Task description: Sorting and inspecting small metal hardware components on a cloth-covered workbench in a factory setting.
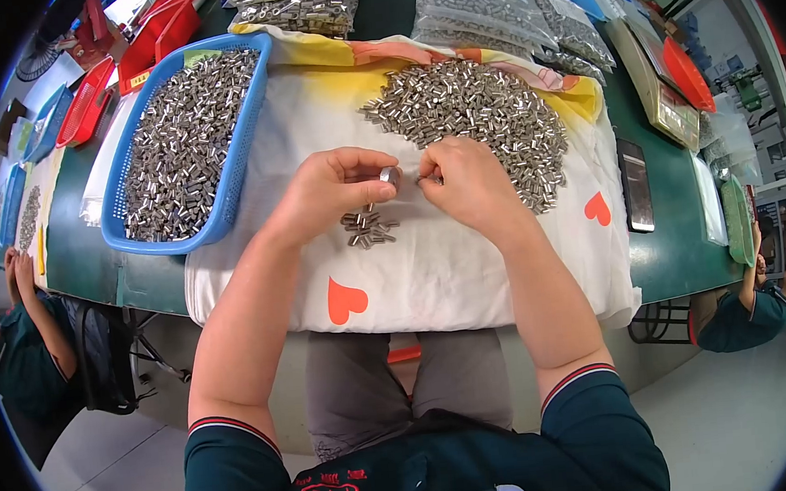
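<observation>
Metal bits sit in a big pile [514, 134] on the white cloth [433, 279], past the right hand [469, 179]. The left hand [338, 187] holds a round piece [390, 176] at its fingertips, with the thumb on the near side. The piece is up off the cloth, just left of the right hand. I can't tell if it is a ring or a cap. The right hand has its fingers curled in, but I can't tell if the tips pinch a bit or nothing.

A small pile [369, 229] of bits lies on the cloth just below the left hand. The blue basket [158, 247] on the left is full of bits too. A phone [635, 185] lies on the green desk [152, 287] to the right.

The round piece looks hard, stiff and fairly light, so a squeeze should not hurt it. It looks smooth, so it may slip. Its outer edge seems the best place to hold, with thumb and finger on opposite sides. Each bit looks tiny, hard and light. It may roll, so pinch it around its middle with fingertips.
</observation>
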The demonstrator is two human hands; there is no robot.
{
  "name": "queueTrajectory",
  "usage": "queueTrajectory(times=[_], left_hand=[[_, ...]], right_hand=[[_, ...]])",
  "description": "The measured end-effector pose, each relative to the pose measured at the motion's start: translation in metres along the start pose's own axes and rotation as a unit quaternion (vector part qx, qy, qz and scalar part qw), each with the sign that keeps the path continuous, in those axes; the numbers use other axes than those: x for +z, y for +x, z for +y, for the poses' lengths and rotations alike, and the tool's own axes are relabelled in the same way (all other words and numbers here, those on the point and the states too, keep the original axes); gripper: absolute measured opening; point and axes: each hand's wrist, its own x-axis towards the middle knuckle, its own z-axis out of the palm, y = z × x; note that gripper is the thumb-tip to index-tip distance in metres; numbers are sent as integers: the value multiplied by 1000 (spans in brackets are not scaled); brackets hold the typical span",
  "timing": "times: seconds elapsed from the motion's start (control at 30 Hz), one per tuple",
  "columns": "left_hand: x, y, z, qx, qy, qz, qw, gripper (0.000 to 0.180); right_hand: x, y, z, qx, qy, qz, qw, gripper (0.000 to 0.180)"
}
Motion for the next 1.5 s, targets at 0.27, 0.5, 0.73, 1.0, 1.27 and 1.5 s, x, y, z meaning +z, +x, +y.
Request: queueTrajectory(times=[0.27, 0.5, 0.73, 1.0, 1.27, 1.5], left_hand=[[-2, 0, -1, 7, -16, 7, 1000, 29], [-4, -1, -1, 17, -33, 1, 999, 29], [-3, 2, -7, 20, -39, 15, 999, 30], [-1, 0, -3, 20, -5, 1, 1000, 29], [-2, 1, -3, -1, -8, -2, 1000, 28], [0, 2, 0, 5, -11, 1, 1000, 28]], right_hand=[[-14, -1, -13, 42, 295, 10, 954, 7], [0, -3, -19, -5, 302, 42, 952, 7], [5, -4, -26, -93, 134, 132, 978, 9], [-4, -3, -18, -19, 285, 39, 957, 9], [-6, 0, 6, -34, 44, 92, 994, 8], [10, 0, 0, -63, -54, 82, 993, 12]])
